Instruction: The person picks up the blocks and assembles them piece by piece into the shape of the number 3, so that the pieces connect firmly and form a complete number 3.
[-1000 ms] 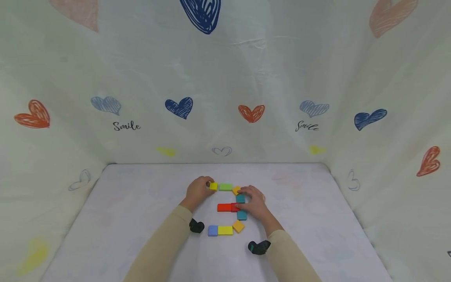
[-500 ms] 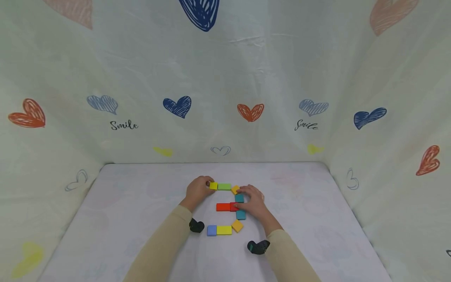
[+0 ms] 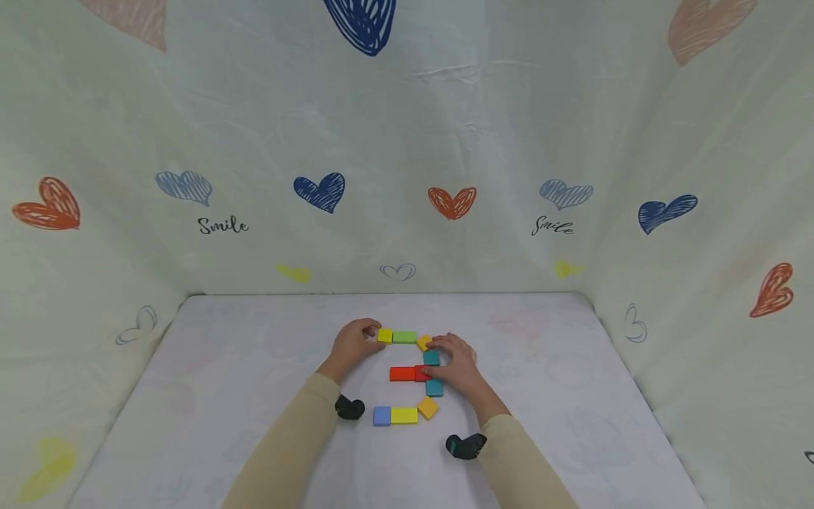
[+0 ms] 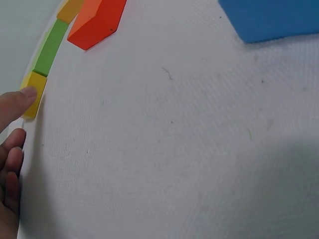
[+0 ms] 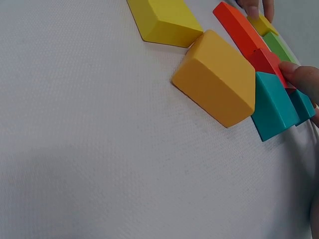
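Observation:
On the white tabletop, coloured toy blocks form a shape like a 3. My left hand (image 3: 350, 348) pinches the yellow block (image 3: 384, 336) at the upper left end, thumb on its near side. Right of that block lies a light green block (image 3: 404, 337), then a tilted orange block (image 3: 423, 342). My right hand (image 3: 461, 365) spans the upper right bend: index finger at that orange block, thumb on the small red block (image 5: 264, 61), with a teal block (image 3: 432, 358) between them. A longer orange-red block (image 3: 402, 374) forms the middle bar.
Nearer me are a second teal block (image 3: 434, 389), another orange block (image 3: 428, 408), a second yellow block (image 3: 407, 416) and a blue block (image 3: 381, 416). Dark wrist devices (image 3: 466, 446) sit by both sleeves. A heart-printed white curtain (image 3: 407, 141) rises behind the table.
My left hand has shifted slightly left along the yellow block, which now meets the green block; a small gap showed there a second ago. My right hand keeps its place.

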### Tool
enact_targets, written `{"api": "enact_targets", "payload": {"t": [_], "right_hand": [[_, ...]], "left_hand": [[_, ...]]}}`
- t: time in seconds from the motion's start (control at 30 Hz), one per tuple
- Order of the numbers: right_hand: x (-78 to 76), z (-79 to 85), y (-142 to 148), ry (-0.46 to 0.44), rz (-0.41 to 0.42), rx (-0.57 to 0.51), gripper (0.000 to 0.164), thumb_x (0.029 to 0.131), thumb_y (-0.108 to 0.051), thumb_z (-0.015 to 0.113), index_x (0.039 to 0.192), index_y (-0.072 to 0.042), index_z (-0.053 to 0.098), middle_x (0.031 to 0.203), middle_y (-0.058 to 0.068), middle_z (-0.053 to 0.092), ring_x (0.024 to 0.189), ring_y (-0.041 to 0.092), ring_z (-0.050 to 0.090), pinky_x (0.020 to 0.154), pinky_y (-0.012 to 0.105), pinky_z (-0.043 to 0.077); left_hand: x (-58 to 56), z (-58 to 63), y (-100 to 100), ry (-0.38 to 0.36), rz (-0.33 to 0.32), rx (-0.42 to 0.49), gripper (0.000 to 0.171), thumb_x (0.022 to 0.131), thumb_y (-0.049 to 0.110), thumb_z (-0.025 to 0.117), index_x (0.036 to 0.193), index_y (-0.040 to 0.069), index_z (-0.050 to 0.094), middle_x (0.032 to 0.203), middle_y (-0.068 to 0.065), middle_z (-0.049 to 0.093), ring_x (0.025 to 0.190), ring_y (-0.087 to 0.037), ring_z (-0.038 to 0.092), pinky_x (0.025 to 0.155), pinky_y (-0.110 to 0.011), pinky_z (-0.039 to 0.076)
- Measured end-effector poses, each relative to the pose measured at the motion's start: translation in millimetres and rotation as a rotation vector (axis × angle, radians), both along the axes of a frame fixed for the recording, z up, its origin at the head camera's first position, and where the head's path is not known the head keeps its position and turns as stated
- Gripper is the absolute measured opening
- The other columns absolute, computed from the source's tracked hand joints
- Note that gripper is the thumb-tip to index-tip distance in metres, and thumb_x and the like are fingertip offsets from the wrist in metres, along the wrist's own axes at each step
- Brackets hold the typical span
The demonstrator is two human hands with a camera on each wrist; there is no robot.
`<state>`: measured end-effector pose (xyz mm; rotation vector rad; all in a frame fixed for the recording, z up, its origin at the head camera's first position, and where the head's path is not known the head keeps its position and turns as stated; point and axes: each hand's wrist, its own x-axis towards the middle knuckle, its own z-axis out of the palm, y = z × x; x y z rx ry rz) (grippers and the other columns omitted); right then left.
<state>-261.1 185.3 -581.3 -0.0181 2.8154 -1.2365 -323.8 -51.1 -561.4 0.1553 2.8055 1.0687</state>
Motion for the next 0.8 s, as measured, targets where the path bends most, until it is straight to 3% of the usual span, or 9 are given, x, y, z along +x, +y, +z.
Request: {"api": "enact_targets", "payload": {"t": [0.27, 0.5, 0.8], "right_hand": [[0.7, 3.7, -1.1, -0.014, -0.001, -0.004, 0.045, 0.076, -0.030, 0.084, 0.118, -0.023, 0.067, 0.137, 0.001, 0.053, 0.141, 0.030, 0.024, 0.112, 0.058, 0.009], [0.6, 3.0, -1.0, -0.022, -0.006, 0.004, 0.045, 0.077, -0.029, 0.084, 0.118, -0.023, 0.067, 0.138, 0.002, 0.052, 0.141, 0.031, 0.024, 0.111, 0.060, 0.009], [0.3, 3.4, -1.7, -0.023, -0.007, 0.010, 0.045, 0.077, -0.029, 0.083, 0.119, -0.023, 0.067, 0.138, 0.002, 0.052, 0.141, 0.031, 0.023, 0.112, 0.059, 0.009]], "left_hand": [[0.7, -5.2, -8.1, -0.005, -0.002, 0.133, 0.037, 0.080, 0.012, 0.081, 0.115, 0.008, 0.069, 0.091, -0.002, 0.059, 0.087, -0.021, 0.052, 0.079, -0.033, 0.048], [0.5, -8.6, -9.9, 0.016, -0.026, 0.138, 0.033, 0.081, 0.009, 0.080, 0.112, 0.007, 0.070, 0.091, -0.003, 0.059, 0.087, -0.021, 0.052, 0.079, -0.034, 0.048], [-0.5, -11.5, -8.1, 0.018, -0.008, 0.139, 0.033, 0.081, 0.010, 0.079, 0.113, 0.009, 0.071, 0.091, -0.002, 0.059, 0.087, -0.021, 0.052, 0.080, -0.032, 0.048]]}}
